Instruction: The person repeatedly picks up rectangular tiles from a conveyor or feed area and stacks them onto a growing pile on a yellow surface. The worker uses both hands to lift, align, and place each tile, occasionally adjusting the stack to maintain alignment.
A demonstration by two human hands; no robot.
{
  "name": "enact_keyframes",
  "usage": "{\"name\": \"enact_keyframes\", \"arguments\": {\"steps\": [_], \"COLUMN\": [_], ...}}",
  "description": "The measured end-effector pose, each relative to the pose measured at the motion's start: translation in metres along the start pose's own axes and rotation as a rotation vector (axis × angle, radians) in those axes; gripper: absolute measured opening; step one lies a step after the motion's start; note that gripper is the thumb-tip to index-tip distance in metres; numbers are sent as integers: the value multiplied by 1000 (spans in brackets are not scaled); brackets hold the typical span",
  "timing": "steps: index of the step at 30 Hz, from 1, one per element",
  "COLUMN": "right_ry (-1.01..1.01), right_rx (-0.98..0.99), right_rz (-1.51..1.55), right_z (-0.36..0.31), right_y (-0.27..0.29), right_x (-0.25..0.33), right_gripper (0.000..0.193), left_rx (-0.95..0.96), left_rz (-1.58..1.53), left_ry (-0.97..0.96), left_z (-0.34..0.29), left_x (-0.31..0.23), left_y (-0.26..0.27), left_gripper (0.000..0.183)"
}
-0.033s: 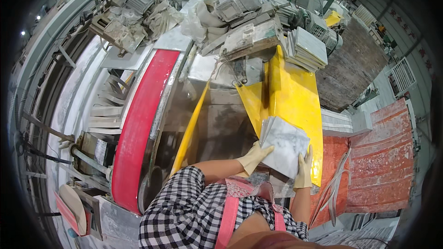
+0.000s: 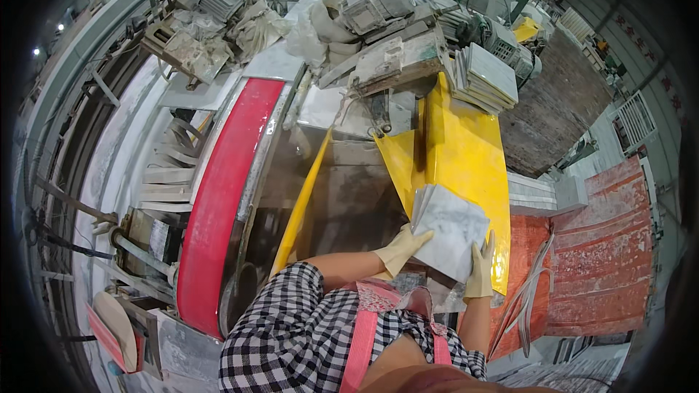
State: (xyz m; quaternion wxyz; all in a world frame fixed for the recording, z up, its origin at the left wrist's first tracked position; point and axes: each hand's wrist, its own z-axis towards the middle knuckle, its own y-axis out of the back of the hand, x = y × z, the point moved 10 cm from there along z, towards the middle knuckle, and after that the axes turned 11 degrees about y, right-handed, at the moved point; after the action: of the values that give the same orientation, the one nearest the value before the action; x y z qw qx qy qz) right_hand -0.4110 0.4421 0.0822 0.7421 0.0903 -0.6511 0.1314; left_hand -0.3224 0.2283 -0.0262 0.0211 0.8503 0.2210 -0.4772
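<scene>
Now the stack of white marble tiles [image 2: 451, 231] is resting on the lower end of the yellow machine table [image 2: 466, 153], fanned slightly at its upper left corner, and both gloved hands are gripping it. The left hand [image 2: 403, 249] is pressing flat against the stack's left edge with fingers together, while the right hand [image 2: 480, 271] is clasping the lower right corner, fingers extended up along the side. Nothing is differing between the two views: tiles and hands are sitting exactly as they were, so the stack is being held steady rather than lifted or slid. Beyond it, a second pile of grey-white tiles [image 2: 484, 76] is lying at the far end of the yellow table, beside a dusty electric motor [image 2: 378, 4]. A long red guard [image 2: 218, 204] is curving along the left, and red corrugated sheeting [image 2: 604, 247] is lying to the right.
</scene>
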Motion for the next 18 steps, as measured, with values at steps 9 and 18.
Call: {"name": "enact_keyframes", "arguments": {"steps": [9, 18], "right_ry": [-55, -137], "right_rx": [-55, -26], "right_rz": [5, -260], "right_z": [0, 20], "right_y": [-6, -1], "right_x": [9, -6], "right_gripper": [73, 78], "left_rx": [430, 277], "left_rz": [-358, -244], "left_ry": [-56, 51], "left_z": [-37, -76], "left_x": [-27, -41], "left_y": [-11, 15], "left_gripper": [51, 59]}}
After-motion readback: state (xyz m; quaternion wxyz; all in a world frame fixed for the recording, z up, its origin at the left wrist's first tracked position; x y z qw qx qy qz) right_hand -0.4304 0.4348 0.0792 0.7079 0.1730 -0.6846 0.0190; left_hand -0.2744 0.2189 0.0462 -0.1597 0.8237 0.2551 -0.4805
